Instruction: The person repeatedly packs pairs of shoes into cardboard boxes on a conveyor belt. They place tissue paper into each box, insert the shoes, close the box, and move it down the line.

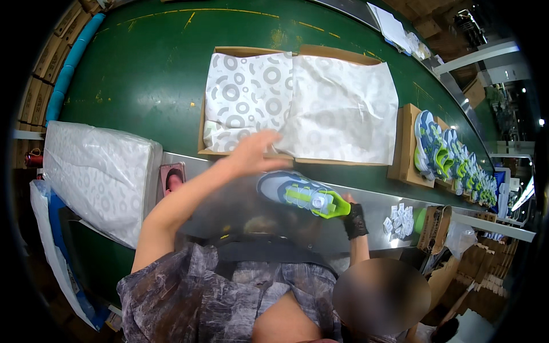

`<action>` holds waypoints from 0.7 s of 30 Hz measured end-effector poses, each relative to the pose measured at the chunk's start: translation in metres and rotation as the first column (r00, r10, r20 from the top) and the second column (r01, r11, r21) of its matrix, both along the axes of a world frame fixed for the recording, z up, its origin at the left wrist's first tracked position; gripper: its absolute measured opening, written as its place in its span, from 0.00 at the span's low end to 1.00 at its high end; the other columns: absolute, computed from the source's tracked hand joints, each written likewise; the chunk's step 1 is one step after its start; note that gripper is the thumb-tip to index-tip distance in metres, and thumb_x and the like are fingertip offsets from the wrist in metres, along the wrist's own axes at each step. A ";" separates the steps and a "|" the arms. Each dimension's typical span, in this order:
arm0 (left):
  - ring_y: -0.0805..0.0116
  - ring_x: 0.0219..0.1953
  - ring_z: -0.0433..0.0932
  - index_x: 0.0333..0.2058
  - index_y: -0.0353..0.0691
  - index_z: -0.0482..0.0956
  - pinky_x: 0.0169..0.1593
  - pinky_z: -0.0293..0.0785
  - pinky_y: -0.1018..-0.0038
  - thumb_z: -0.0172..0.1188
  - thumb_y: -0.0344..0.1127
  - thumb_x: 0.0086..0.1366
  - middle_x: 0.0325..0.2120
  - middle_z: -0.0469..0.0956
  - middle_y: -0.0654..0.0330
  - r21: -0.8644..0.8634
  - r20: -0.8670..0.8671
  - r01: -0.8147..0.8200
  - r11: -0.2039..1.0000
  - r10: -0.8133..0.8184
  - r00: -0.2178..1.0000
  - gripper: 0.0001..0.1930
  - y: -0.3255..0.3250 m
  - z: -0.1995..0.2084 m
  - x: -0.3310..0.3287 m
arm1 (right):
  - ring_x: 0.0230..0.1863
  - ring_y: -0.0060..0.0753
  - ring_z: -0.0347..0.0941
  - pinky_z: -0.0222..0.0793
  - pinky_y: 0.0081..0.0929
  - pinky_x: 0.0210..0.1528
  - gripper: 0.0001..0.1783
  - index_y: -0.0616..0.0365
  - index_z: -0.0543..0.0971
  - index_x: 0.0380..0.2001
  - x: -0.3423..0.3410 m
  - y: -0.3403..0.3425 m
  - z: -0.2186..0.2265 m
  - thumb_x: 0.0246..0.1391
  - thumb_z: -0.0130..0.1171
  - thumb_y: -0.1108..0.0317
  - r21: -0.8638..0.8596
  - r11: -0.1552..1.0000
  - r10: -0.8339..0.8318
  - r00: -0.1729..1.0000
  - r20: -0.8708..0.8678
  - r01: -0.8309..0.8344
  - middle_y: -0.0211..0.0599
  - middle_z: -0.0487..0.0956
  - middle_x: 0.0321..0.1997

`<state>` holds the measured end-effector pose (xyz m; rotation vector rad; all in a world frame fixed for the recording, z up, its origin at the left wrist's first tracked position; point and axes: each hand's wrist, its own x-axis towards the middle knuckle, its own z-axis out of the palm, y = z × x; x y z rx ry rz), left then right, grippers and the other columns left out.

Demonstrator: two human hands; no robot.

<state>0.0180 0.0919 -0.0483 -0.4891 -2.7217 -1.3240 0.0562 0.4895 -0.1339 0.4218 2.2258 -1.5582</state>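
Note:
My right hand (347, 201), with a black wrist covering, grips a blue-grey running shoe (286, 191) by its lime-green heel. The shoe is held sole down over the steel table edge, its toe pointing left, and something pale sits in its opening. Fingers stretched and apart, my left hand (254, 154) reaches over the near edge of an open cardboard box (201, 134). Patterned white tissue paper (246, 86) covers the box and its opened lid; what lies beneath is hidden. Whether my left fingertips touch the paper I cannot tell.
A plastic-wrapped stack of patterned paper (103, 177) lies at the left beside a small pink holder (172, 177). Small white packets (398, 222) sit on the steel edge. At the right, matching shoes (429, 146) line up on boxes (405, 146) along the green belt (154, 74).

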 end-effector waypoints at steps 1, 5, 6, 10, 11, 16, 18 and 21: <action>0.56 0.36 0.75 0.41 0.33 0.71 0.38 0.72 0.71 0.69 0.50 0.40 0.36 0.74 0.51 0.098 0.199 0.109 0.989 -0.127 0.972 0.33 0.007 0.020 0.018 | 0.31 0.28 0.69 0.67 0.24 0.39 0.10 0.60 0.70 0.36 0.008 0.009 -0.020 0.49 0.53 0.71 -0.011 0.989 0.149 0.983 0.106 -0.149 0.33 0.74 0.32; 0.51 0.53 0.61 0.53 0.33 0.55 0.55 0.56 0.62 0.70 0.49 0.38 0.48 0.64 0.47 -0.012 0.011 0.213 0.977 -0.213 0.977 0.47 0.024 0.007 0.067 | 0.41 0.29 0.69 0.66 0.26 0.42 0.23 0.62 0.68 0.48 0.005 -0.091 0.116 0.50 0.51 0.60 -0.216 0.945 0.280 0.947 0.155 -0.244 0.36 0.73 0.41; 0.57 0.49 0.67 0.49 0.34 0.62 0.52 0.62 0.65 0.72 0.39 0.37 0.45 0.69 0.51 0.181 0.084 0.068 0.981 -0.084 0.993 0.40 0.024 0.013 0.065 | 0.45 0.30 0.68 0.65 0.28 0.46 0.26 0.62 0.66 0.50 0.003 -0.098 0.133 0.48 0.54 0.62 -0.287 0.940 0.269 0.917 0.293 -0.184 0.39 0.72 0.45; 0.73 0.41 0.72 0.42 0.36 0.71 0.47 0.67 0.74 0.70 0.29 0.39 0.39 0.75 0.60 0.541 0.442 -0.195 0.818 -0.079 0.893 0.28 0.008 0.047 0.061 | 0.53 0.33 0.63 0.60 0.30 0.54 0.40 0.61 0.56 0.57 0.008 -0.143 0.167 0.39 0.62 0.69 -0.606 0.753 0.228 0.965 -0.128 -0.258 0.41 0.65 0.53; 0.73 0.41 0.72 0.42 0.35 0.71 0.47 0.68 0.74 0.70 0.30 0.39 0.38 0.75 0.60 0.578 0.448 -0.239 0.780 -0.059 0.892 0.28 0.003 0.054 0.061 | 0.53 0.32 0.64 0.60 0.29 0.53 0.38 0.60 0.58 0.56 0.006 -0.149 0.170 0.40 0.61 0.70 -0.636 0.722 0.227 0.961 -0.156 -0.274 0.40 0.66 0.53; 0.71 0.38 0.73 0.44 0.34 0.69 0.42 0.70 0.74 0.68 0.41 0.42 0.35 0.74 0.57 0.541 0.465 -0.502 0.674 0.258 0.847 0.30 -0.028 0.065 0.027 | 0.43 0.25 0.69 0.64 0.23 0.48 0.24 0.61 0.68 0.49 0.004 -0.152 0.157 0.45 0.57 0.71 -0.472 0.811 0.331 0.937 -0.116 -0.345 0.36 0.73 0.42; 0.71 0.37 0.73 0.46 0.29 0.65 0.40 0.70 0.75 0.61 0.52 0.51 0.36 0.73 0.55 0.676 0.481 -0.564 0.475 0.296 0.825 0.33 -0.034 0.041 -0.013 | 0.42 0.25 0.69 0.64 0.23 0.48 0.23 0.61 0.68 0.49 0.004 -0.145 0.149 0.46 0.56 0.72 -0.427 0.851 0.329 0.944 -0.024 -0.307 0.36 0.73 0.42; 0.68 0.39 0.73 0.46 0.29 0.65 0.40 0.72 0.72 0.55 0.52 0.57 0.40 0.73 0.55 0.713 0.633 -0.644 0.279 0.141 0.761 0.30 -0.042 0.017 -0.064 | 0.41 0.24 0.69 0.65 0.21 0.44 0.20 0.61 0.69 0.48 0.007 -0.130 0.125 0.49 0.54 0.72 -0.382 0.884 0.293 0.956 0.009 -0.268 0.36 0.73 0.42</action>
